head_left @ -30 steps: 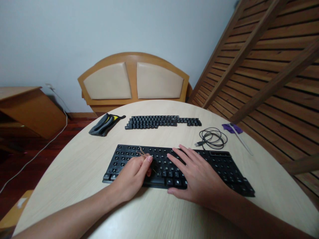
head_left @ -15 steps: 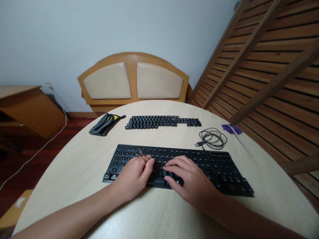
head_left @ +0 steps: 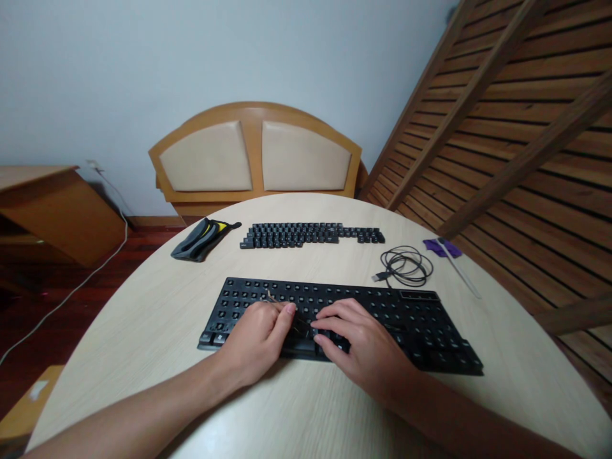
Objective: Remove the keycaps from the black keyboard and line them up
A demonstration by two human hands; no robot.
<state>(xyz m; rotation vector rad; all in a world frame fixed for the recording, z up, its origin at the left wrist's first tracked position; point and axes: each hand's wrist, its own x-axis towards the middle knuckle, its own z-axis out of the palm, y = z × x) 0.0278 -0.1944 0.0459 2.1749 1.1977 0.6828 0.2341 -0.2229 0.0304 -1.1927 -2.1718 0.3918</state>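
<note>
A black keyboard lies before me, most of its key sockets bare, with keycaps still on along the front row. My left hand is closed over its left-middle part, gripping a thin wire keycap puller. One end of the puller pokes out behind the fist, and its wires reach down to the keys on the right side of the fist. On the keyboard's middle rests my right hand, fingers apart and bent, fingertips near the puller's wires. Its palm covers some keys.
Removed keycaps stand in rows behind the keyboard. A coiled USB cable lies at right, near a purple cloth with a thin pale rod on it. A grey-black pouch sits at left. The round table bears everything.
Both hands hold almost the same pose. The puller's wires show a little more clearly between the hands, and the keyboard's right end appears shifted very slightly left.
</note>
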